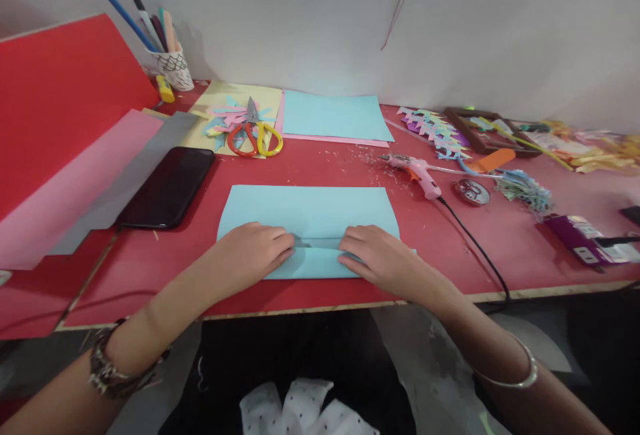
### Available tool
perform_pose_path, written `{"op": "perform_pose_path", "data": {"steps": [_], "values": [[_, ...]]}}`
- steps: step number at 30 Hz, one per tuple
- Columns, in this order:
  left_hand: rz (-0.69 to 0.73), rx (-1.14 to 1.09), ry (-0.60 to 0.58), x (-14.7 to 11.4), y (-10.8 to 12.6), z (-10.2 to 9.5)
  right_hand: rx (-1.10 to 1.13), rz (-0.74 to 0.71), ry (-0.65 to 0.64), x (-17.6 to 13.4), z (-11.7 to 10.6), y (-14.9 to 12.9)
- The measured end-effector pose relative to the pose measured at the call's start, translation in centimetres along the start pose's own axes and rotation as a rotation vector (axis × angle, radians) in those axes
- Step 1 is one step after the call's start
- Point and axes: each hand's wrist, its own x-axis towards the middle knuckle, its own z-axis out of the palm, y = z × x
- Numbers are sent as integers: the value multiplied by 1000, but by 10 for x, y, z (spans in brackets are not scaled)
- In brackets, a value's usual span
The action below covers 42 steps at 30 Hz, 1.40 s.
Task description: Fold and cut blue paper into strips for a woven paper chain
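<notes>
Two hands, one sheet: we're working on a light blue sheet [310, 210] that's lying lengthwise near the front edge of the red table [300, 296], with the flap [317, 264] nearest us folding up over the rest. Our left hand [255, 248] is curling its fingers and gripping the flap's edge just left of the middle, and our right hand [380, 255] is doing the same just right of it, so we're probably spreading the hold to keep the fold level. How hard we're pressing, we honestly can't tell. We're guessing the sheet is sitting by that front edge because we're reaching it more easily there. Toward the back edge, the scissors [255, 122] are lying on some paper scraps [232, 118], with more sheets [335, 115] sitting beside them. The black phone [167, 188] is resting left of our sheet and the pink glue gun [411, 166] is lying off its back right corner, likely keeping both out of our way.
</notes>
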Motion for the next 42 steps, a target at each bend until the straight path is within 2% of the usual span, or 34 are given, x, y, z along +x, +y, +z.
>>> {"op": "perform_pose_path", "data": {"steps": [5,8,12,21,42], "values": [[-101,20,44,-1,-3,10,-83,28,132,4,19,4],[-142,50,72,-1,-3,14,-84,94,177,5,24,4],[-148,43,112,-2,-3,17,-99,200,209,5,27,1],[-185,-2,245,-5,-1,26,4,215,233,8,32,8],[-293,-116,225,-6,-6,25,-23,208,332,9,42,9]]}}
